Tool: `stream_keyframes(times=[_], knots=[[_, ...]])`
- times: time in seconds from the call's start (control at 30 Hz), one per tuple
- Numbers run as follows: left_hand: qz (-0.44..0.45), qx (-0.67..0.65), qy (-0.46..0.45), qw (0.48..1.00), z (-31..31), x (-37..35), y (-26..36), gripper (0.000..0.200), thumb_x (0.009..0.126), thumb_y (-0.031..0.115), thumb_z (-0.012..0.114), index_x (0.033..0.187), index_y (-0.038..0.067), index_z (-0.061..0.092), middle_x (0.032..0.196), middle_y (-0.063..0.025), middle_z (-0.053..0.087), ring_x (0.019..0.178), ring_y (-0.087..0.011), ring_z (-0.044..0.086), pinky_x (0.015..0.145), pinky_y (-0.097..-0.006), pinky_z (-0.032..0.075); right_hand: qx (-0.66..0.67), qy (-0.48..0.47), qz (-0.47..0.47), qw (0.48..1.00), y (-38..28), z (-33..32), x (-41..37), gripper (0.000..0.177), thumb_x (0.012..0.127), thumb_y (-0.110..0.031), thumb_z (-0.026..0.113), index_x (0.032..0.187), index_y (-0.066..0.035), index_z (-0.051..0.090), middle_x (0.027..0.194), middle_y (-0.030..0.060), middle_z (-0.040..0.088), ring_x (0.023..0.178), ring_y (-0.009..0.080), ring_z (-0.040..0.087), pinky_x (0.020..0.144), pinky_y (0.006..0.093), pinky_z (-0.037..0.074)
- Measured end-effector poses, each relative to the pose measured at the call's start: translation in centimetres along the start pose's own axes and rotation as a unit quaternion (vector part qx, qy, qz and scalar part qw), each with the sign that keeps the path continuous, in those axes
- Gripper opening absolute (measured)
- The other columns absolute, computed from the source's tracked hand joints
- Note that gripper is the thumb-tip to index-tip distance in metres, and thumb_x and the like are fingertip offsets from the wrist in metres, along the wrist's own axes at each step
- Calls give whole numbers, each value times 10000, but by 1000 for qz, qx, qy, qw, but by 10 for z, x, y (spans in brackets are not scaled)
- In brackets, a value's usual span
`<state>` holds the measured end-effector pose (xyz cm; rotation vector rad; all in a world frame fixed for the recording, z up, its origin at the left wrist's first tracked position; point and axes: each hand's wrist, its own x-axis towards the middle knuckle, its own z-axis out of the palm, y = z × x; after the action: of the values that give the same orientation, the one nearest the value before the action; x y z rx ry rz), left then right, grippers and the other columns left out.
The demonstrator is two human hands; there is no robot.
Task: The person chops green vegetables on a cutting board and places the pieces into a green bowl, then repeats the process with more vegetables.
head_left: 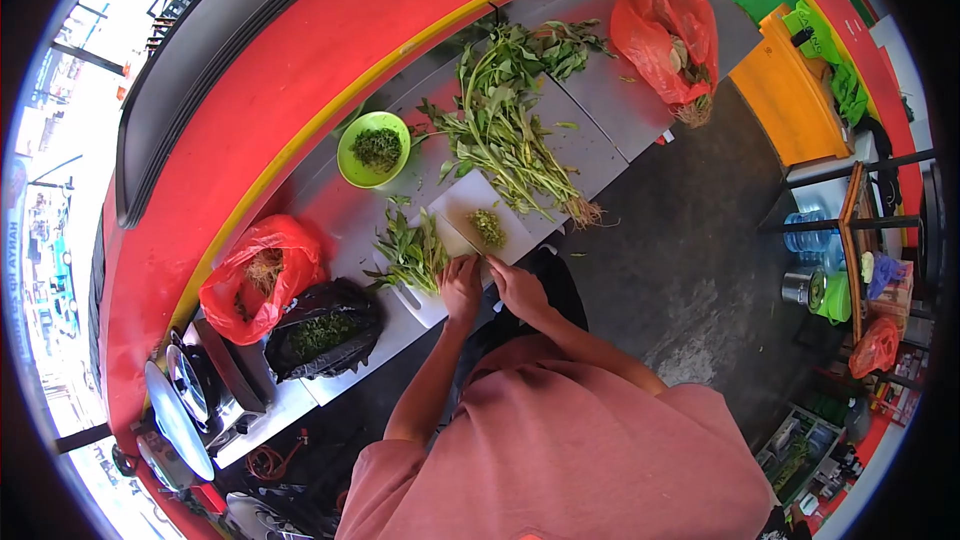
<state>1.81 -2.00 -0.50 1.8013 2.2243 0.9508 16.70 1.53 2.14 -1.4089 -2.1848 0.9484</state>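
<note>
On the white cutting board (508, 202) lies a small heap of chopped green stems (487, 228). My left hand (460, 287) is closed on the stem end of a bunch of leafy greens (412, 252), whose leaves spread out to the left. My right hand (518, 286) grips a knife (464, 237), its blade slanting up and left over the board beside the heap. Fingers of both hands come close together at the board's near edge. The knife's handle is mostly hidden in my right hand.
A long pile of leafy stalks (510, 120) with roots lies behind the board. Left of it stands a green bowl (346, 154) of chopped greens. Red plastic bags (652, 25) sit at both ends, a black bag (345, 305) of greens at left. A red wall (290, 70) borders the counter.
</note>
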Motion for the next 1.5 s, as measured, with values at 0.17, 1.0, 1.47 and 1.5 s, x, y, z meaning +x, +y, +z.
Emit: stream_keyframes(times=[0.17,1.0,1.47,1.5], knots=[[-23,12,-21,999,-2,-2,7,243,875,114,681,1114,129,727,1035,-27,652,964,-254,639,852,-411,442,-11,-17,14,1000,2,-6,-11,393,1024,-256,533,1412,-200,560,856,201,708,734,396,693,613,512,556],[-4,-23,0,1000,-2,-6,-3,220,865,112,696,1083,123,726,1014,-31,672,957,-258,642,805,-417,452,-10,-58,44,997,-10,-8,1,365,1031,-246,521,1383,-177,584,891,209,718,737,402,697,622,523,560],[0,-22,-3,1000,-10,-4,2,241,865,113,682,1098,139,733,985,-34,677,939,-249,643,808,-408,452,23,6,15,1000,-3,4,-3,345,1038,-302,510,1361,-223,604,828,200,711,736,417,690,621,528,557],[-1,-21,-2,1000,-11,-4,2,241,865,113,682,1098,139,733,985,-34,677,939,-249,643,808,-408,452,24,5,14,1000,0,3,-7,345,1038,-302,510,1361,-223,604,828,200,711,736,417,690,621,528,557]])
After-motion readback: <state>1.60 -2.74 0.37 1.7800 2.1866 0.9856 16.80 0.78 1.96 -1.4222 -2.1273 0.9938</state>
